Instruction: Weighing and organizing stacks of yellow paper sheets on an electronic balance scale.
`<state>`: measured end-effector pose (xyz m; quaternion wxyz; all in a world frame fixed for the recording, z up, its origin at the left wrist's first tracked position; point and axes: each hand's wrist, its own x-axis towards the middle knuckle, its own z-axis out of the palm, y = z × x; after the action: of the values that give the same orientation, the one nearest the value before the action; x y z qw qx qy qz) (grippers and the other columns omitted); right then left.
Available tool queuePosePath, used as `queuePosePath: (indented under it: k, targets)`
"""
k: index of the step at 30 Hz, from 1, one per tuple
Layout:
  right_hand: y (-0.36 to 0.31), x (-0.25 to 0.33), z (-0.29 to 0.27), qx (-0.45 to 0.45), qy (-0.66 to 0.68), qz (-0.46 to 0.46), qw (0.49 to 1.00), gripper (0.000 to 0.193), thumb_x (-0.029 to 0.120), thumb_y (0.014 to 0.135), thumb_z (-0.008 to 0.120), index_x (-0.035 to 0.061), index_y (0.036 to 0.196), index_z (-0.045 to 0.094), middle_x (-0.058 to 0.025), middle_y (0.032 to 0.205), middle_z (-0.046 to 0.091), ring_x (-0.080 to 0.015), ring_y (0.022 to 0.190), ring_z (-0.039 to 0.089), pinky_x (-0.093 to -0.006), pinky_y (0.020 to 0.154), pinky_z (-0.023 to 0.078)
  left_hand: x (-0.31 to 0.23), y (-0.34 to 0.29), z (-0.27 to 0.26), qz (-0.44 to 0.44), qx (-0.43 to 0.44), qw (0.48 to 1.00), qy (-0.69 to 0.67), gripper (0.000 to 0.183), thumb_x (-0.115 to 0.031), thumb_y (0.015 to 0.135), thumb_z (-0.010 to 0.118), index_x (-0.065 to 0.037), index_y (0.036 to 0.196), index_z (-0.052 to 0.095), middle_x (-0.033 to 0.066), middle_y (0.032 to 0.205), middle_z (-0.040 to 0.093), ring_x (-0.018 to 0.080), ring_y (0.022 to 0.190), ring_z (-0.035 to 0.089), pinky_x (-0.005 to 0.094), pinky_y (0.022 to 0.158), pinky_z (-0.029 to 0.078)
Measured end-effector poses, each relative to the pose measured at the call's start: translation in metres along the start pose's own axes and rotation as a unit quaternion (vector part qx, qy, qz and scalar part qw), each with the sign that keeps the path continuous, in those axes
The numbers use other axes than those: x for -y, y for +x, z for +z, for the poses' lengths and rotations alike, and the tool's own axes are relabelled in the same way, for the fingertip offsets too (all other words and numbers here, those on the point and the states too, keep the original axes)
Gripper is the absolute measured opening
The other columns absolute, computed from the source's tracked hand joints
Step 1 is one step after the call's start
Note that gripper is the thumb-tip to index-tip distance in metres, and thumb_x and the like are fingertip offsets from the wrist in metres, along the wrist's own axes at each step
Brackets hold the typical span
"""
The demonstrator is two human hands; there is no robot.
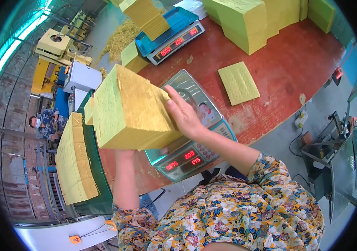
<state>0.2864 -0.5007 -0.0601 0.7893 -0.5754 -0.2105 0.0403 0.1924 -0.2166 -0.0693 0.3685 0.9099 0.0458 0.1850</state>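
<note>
A thick block of stacked yellow paper sheets (138, 106) is held tilted over the near digital scale (187, 161), hiding part of its glass-like platform. My right hand (183, 113) lies against the block's right side, fingers together and pressed to the cut edges. From below comes my left forearm (126, 180), running under the block's near end. My left hand supports the block from beneath, and its fingers are hidden behind it. A thin yellow paper pad (239, 83) lies flat on the red table right of the scale.
A second scale (174, 37) with a blue tray carries another yellow stack (145, 19). Large yellow stacks (239, 25) stand at the table's far side. On the left, yellow bundles (74, 161) line a green surface. A person (48, 123) is beyond, near machinery.
</note>
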Motion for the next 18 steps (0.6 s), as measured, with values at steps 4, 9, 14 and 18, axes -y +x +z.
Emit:
queuePosePath:
  k: [4, 9, 14, 18]
  targets:
    - [0.018, 0.0, 0.007, 0.023, 0.009, -0.023, 0.999, 0.06, 0.038, 0.105, 0.038, -0.0029, 0.148, 0.033, -0.0221, 0.157, 0.03, -0.0319, 0.148, 0.026, -0.0366, 0.119, 0.022, -0.011, 0.036, 0.019, -0.022, -0.005, 0.999, -0.024, 0.052, -0.04, 0.101, 0.049, -0.007, 0.141, 0.044, 0.0104, 0.138, 0.054, 0.0263, 0.12, 0.057, 0.0441, 0.095, 0.053]
    - [0.045, 0.005, 0.02, 0.041, -0.018, -0.032, 0.998, 0.061, 0.039, 0.104, 0.039, -0.0026, 0.149, 0.032, -0.0237, 0.155, 0.033, -0.0349, 0.146, 0.028, -0.0396, 0.119, 0.023, -0.015, 0.032, 0.011, -0.043, -0.013, 0.997, -0.068, 0.052, -0.04, 0.102, 0.049, -0.007, 0.141, 0.044, 0.0104, 0.138, 0.054, 0.0262, 0.12, 0.057, 0.044, 0.095, 0.052]
    - [0.046, 0.0, 0.041, 0.049, -0.053, -0.04, 0.997, 0.063, 0.043, 0.103, 0.038, -0.0009, 0.149, 0.034, -0.0238, 0.153, 0.035, -0.0368, 0.144, 0.031, -0.0425, 0.119, 0.023, -0.018, 0.027, -0.004, -0.066, -0.026, 0.99, -0.122, 0.052, -0.04, 0.102, 0.049, -0.006, 0.141, 0.044, 0.0103, 0.138, 0.054, 0.0262, 0.12, 0.057, 0.0439, 0.096, 0.052]
    - [0.051, -0.004, 0.038, 0.063, -0.049, -0.05, 0.996, 0.064, 0.044, 0.103, 0.037, -0.0003, 0.149, 0.033, -0.023, 0.154, 0.034, -0.0363, 0.144, 0.031, -0.0424, 0.119, 0.023, -0.019, 0.035, -0.007, -0.087, -0.036, 0.981, -0.168, 0.052, -0.04, 0.102, 0.049, -0.006, 0.142, 0.044, 0.0103, 0.138, 0.054, 0.0261, 0.12, 0.057, 0.0438, 0.096, 0.052]
